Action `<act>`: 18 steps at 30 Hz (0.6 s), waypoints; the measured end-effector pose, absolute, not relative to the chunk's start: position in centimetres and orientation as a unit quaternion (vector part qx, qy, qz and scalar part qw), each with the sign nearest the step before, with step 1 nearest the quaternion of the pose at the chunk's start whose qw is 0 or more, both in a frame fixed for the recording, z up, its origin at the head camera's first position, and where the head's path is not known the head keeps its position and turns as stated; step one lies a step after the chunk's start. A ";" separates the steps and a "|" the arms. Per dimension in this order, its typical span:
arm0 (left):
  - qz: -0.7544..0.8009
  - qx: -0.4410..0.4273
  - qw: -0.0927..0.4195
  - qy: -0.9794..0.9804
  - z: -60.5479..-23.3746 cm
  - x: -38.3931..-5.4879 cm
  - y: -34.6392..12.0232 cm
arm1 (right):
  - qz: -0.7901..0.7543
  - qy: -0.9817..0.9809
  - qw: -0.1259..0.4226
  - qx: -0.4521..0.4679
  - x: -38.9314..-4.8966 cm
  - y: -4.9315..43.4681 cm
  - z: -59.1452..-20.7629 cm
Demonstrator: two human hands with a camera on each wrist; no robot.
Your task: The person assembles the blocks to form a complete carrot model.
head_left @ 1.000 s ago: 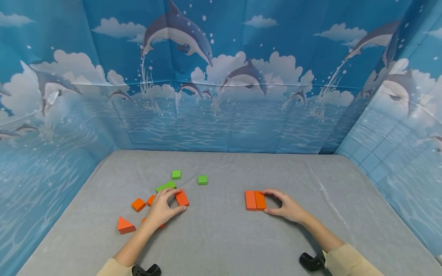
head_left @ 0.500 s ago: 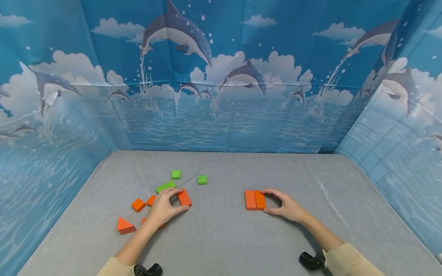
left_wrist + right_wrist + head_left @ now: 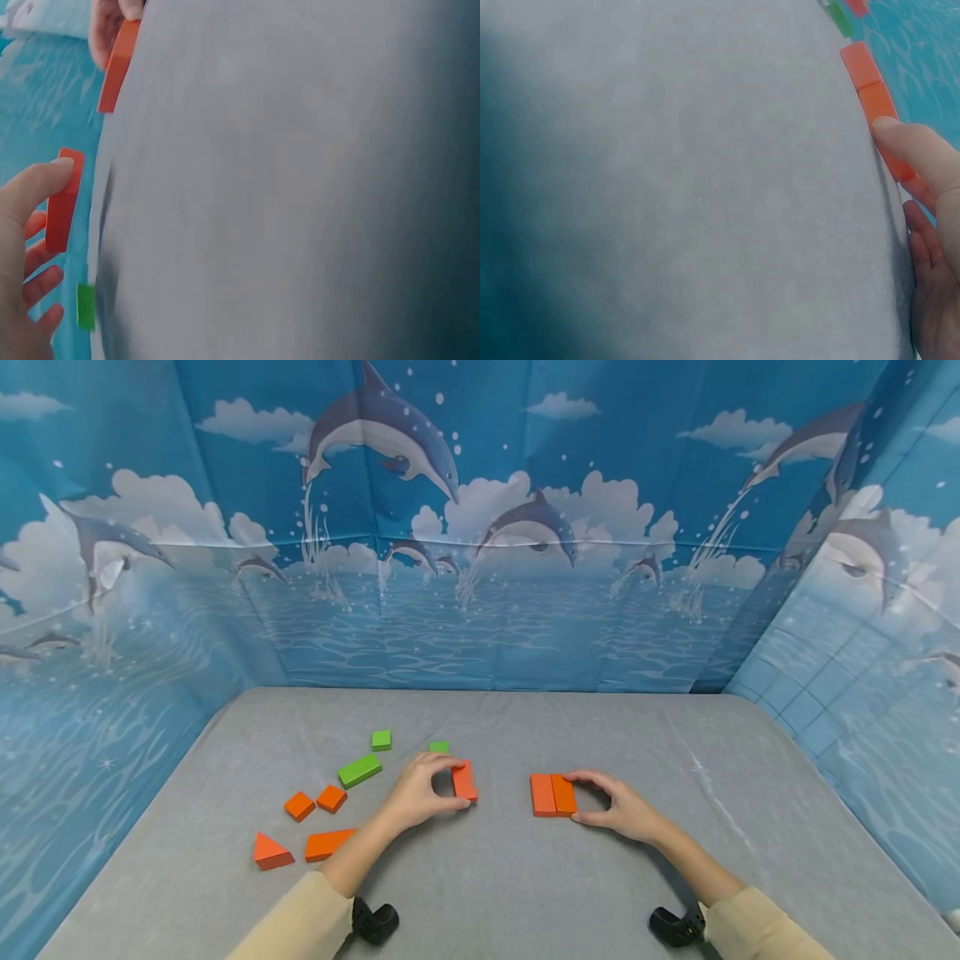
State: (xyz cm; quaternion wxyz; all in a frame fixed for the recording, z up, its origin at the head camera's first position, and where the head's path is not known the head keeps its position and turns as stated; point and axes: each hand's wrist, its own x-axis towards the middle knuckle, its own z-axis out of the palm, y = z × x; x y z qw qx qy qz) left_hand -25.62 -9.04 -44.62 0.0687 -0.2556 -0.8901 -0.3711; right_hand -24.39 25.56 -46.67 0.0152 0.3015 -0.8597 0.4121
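The left hand (image 3: 422,793) pinches a red block (image 3: 464,782) by its near and far ends, mid-worktop (image 3: 480,885); whether it is lifted is hard to tell. Its long axis runs near to far, far end slightly left. The right hand (image 3: 626,810) pinches an orange block (image 3: 564,795) touching a paler block (image 3: 543,795) on its left. The step looks like bringing blocks together; the next move probably calls for squaring the red one to that pair.

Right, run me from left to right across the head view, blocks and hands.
Orange triangular block, orange cube, second orange cube, green rectangular block, green square block, left hand, red-orange rectangular block in its grip, orange rectangular block, second orange rectangular block beside it, right hand.
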 end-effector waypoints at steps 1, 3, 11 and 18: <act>-0.370 -0.262 0.063 -0.889 -44.7 -25.8 -8.5 | 0.412 -0.859 0.017 0.303 -24.4 25.6 -46.7; -0.366 -0.273 0.051 -0.888 -44.8 -26.0 -7.5 | 0.411 -0.860 0.017 0.303 -24.4 25.6 -46.7; -0.366 -0.309 0.019 -0.878 -45.4 -26.3 -4.6 | 0.411 -0.861 0.012 0.300 -24.5 25.6 -46.7; -0.361 -0.347 0.029 -0.865 -45.7 -26.2 -3.0 | 0.408 -0.862 0.014 0.300 -24.5 25.6 -46.8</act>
